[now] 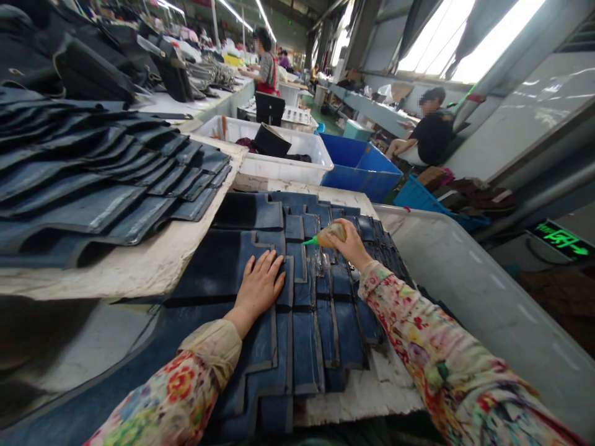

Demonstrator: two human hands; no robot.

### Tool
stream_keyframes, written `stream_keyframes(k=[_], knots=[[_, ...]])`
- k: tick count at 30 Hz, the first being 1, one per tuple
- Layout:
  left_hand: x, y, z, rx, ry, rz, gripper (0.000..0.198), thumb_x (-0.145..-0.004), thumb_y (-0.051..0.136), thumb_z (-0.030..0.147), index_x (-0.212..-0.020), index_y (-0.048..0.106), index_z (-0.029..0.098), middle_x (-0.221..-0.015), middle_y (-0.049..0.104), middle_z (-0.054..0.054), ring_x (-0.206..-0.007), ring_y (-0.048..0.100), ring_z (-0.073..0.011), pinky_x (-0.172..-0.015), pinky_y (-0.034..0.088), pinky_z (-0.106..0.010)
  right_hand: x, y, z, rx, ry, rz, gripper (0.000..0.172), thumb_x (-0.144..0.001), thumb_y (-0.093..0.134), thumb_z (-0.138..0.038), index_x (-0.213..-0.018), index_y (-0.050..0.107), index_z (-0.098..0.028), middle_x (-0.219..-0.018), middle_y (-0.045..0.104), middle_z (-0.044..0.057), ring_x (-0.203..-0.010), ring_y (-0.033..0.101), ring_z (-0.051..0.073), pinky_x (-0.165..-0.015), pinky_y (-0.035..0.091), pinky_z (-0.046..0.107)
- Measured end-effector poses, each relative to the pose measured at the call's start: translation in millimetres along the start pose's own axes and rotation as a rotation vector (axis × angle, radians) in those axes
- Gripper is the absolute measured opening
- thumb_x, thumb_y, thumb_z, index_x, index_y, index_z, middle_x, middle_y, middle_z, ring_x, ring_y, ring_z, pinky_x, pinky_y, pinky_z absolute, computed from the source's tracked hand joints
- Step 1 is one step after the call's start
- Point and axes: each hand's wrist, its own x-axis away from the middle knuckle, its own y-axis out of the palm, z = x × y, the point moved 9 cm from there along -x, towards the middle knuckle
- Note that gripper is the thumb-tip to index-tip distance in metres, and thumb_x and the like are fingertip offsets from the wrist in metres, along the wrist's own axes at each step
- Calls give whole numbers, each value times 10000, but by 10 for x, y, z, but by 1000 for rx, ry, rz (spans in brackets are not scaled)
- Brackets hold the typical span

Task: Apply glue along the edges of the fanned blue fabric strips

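One right hand grips a bottle; left hand flat on blue panels

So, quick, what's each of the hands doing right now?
Left hand: open, resting palm down on overlapping blue panels.
Right hand: closed, holding a green-tipped squeeze bottle.

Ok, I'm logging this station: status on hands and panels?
Left hand spread flat on blue panels. Right hand gripping bottle, green nozzle over panels. Nothing visible blocking nozzle.
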Motion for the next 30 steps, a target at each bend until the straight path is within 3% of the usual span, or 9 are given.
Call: stream_keyframes(k=[11,30], knots=[[-2,-33,-7,34,-10,15,406,-898,373,348,-1268,477,219,-1346,475,-90,-1283,368,-235,-1076,232,-460,-50,52,61,5,5,-4,421,-769,568,-408,-1116,472,-190,-1109,518,101,-1059,487,237,-963,376,425],[10,-4,-20,3,-9,-3,398,-902,381,346,-1268,473,218,-1355,469,-72,-1287,366,-229,-1075,237,-457,-660,342,350,51,40,58,434,-738,572,-443,-1056,511,-155,-1033,549,116,-1019,500,250,-958,377,424]])
